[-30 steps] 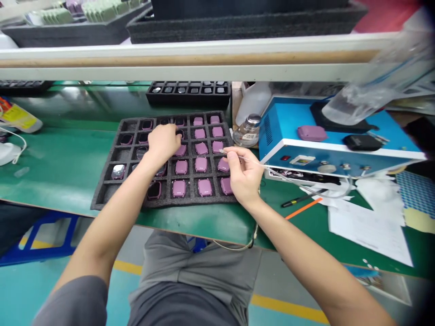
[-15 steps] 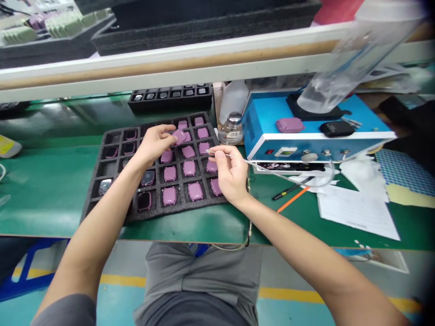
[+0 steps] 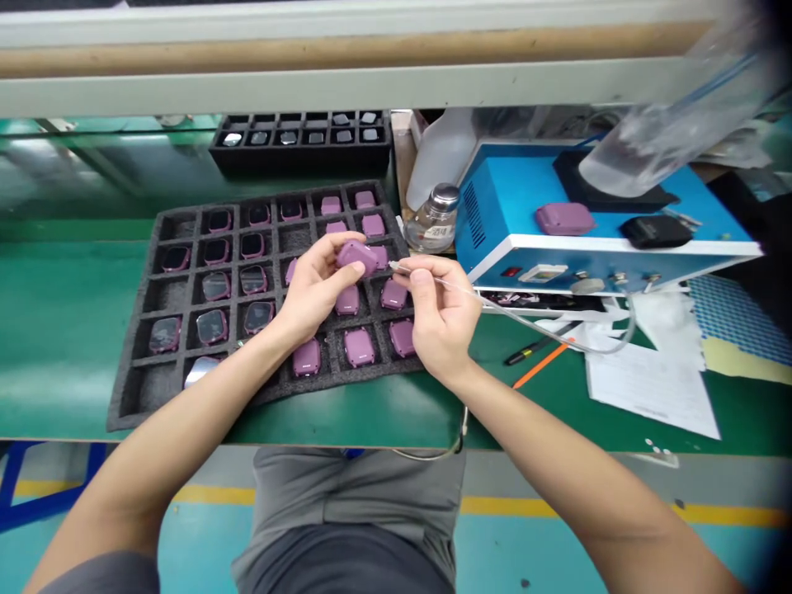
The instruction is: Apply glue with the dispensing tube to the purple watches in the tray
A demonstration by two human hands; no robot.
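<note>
My left hand (image 3: 322,289) pinches a purple smartwatch case (image 3: 357,257) above a dark foam tray (image 3: 145,293). In my right hand (image 3: 446,318) is a thin clear dispensing tube (image 3: 495,307), its pale tip pointing at the right side of that case. Whether the tip touches it I cannot tell. Purple cases, such as one (image 3: 360,346) near the front, fill many right-hand compartments. On the left lie units with dark screens, among them one smartwatch (image 3: 213,327). My left forearm hides part of the tray.
A blue control box (image 3: 557,264) with knobs stands at the right, bearing a purple case (image 3: 564,219) and a black one (image 3: 656,232). Beside it are a glass bottle (image 3: 433,223), an orange stick (image 3: 543,363) and papers (image 3: 649,388). A black compartment tray (image 3: 303,157) sits behind.
My left hand has brought the purple case up from the tray and rightward, close to the tube tip. My right hand stays near the tray's right side. The view has tilted downward.
</note>
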